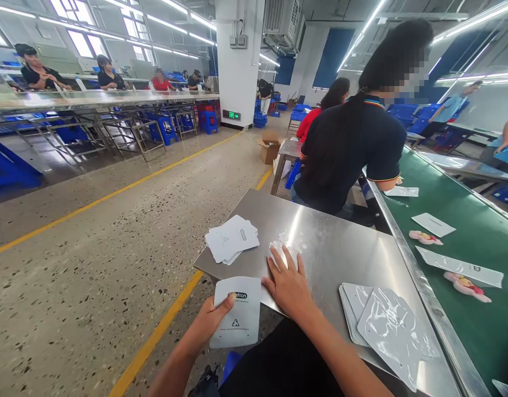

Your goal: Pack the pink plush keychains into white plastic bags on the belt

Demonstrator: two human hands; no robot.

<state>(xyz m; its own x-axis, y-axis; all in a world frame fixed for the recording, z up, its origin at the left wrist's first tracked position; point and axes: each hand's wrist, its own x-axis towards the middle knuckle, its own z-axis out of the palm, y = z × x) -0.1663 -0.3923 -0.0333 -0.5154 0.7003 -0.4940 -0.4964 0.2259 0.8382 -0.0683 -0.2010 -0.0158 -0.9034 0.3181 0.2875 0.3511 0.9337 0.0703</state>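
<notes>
My left hand (215, 315) grips a white printed pouch (239, 322) by its left edge, thumb on the front, just off the table's near edge. The pouch carries a dark logo and a recycling mark. My right hand (290, 284) rests palm down on the metal table (340, 237), fingers spread. Its fingertips touch or lie right beside several small, round, whitish pieces (284, 240). Beyond the left hand lies a loose stack of white printed cards or pouches (231, 238). To the right of my right arm is a pile of shiny pale pouches (388, 325).
A green conveyor belt (452, 331) runs along the right, carrying flat white packages (460, 266) and pink plush-like items (466, 285). A person in a dark shirt (348, 149) sits just beyond the table. A cardboard box (268, 149) stands on the floor; others work at a long bench (113, 98).
</notes>
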